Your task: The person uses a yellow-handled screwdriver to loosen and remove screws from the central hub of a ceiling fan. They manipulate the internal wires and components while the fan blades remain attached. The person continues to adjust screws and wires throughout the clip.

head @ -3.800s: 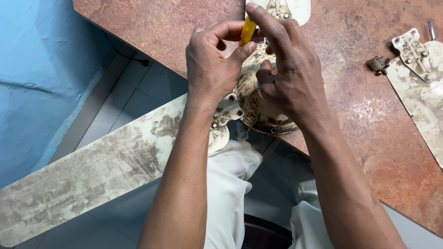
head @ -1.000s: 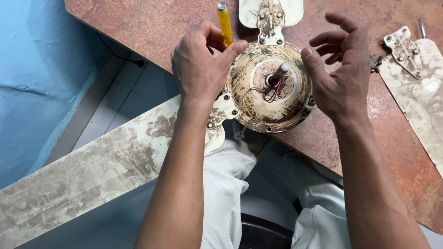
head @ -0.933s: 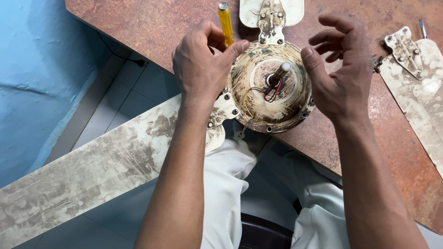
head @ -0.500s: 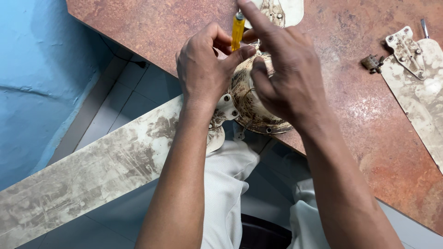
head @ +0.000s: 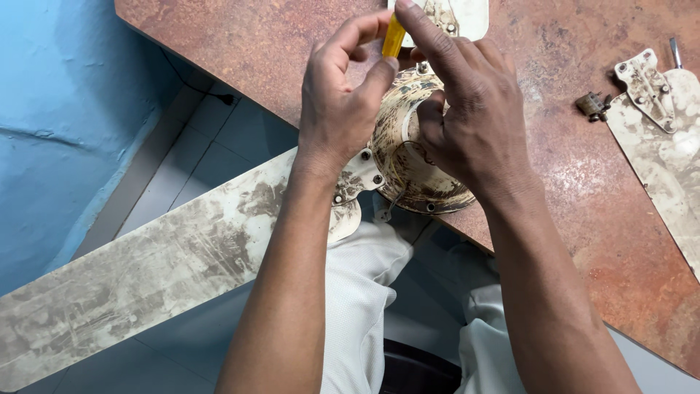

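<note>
Left hand (head: 343, 109): thumb and forefinger pinched tight on the yellow screwdriver handle (head: 394, 36), other fingers curled just beside the fan motor housing (head: 415, 157).

Right hand (head: 470, 120): fingers close together and draped over the top of the housing, forefinger stretched up to touch the yellow handle. Can't tell if it's actually gripping anything underneath.

What changed: a second ago the right hand was off to the side, fingers spread, and you could see the shaft in the middle of the housing. Now it's covered again and the handle is tipped in toward the hub.

What that means: looks to me like they're back on a screw at the hub's far side.

Attached blade (head: 146, 284): hangs off the table (head: 233, 44) edge, below the left wrist.

Loose blade (head: 667, 138): lies well right of the right hand's fingers, small metal fitting (head: 594, 104) beside it.
</note>
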